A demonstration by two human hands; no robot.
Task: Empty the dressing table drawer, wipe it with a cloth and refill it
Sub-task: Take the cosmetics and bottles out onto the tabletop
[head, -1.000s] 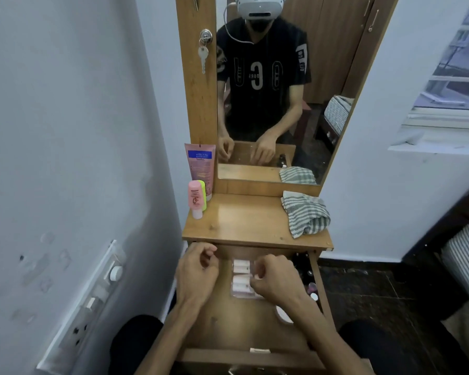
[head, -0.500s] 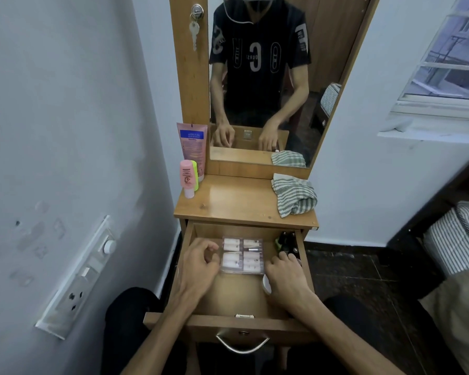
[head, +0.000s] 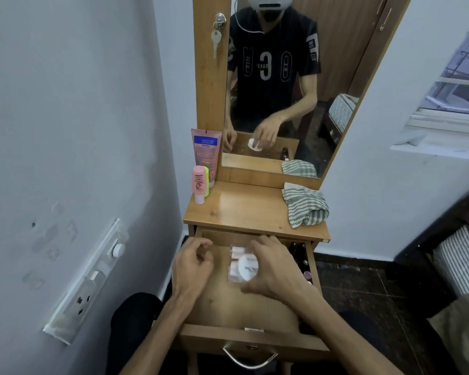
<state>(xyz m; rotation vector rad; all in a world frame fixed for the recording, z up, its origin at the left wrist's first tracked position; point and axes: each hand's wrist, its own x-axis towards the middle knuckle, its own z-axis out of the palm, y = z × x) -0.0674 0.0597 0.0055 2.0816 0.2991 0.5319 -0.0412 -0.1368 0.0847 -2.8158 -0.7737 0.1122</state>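
Note:
The wooden drawer [head: 255,339] of the dressing table stands pulled out toward me. Inside it lies a clear compartment box [head: 234,262] with pink and white pieces, and several dark small bottles [head: 299,253] line the right side. My right hand [head: 274,269] grips a round white container [head: 248,269] just above the box. My left hand [head: 192,266] hovers over the drawer's left part with loosely curled fingers, holding nothing. A green-striped cloth [head: 305,208] lies crumpled on the tabletop [head: 249,207] at the right.
A pink tube [head: 207,152] and a small pink bottle [head: 199,184] stand at the tabletop's back left, against the mirror frame [head: 211,90]. A switchboard [head: 90,280] is on the left wall. A striped cushion [head: 460,255] sits at the right.
My right hand has picked up the round white container from the drawer's right part and raised it over the clear box. My left hand lifted off the drawer floor.

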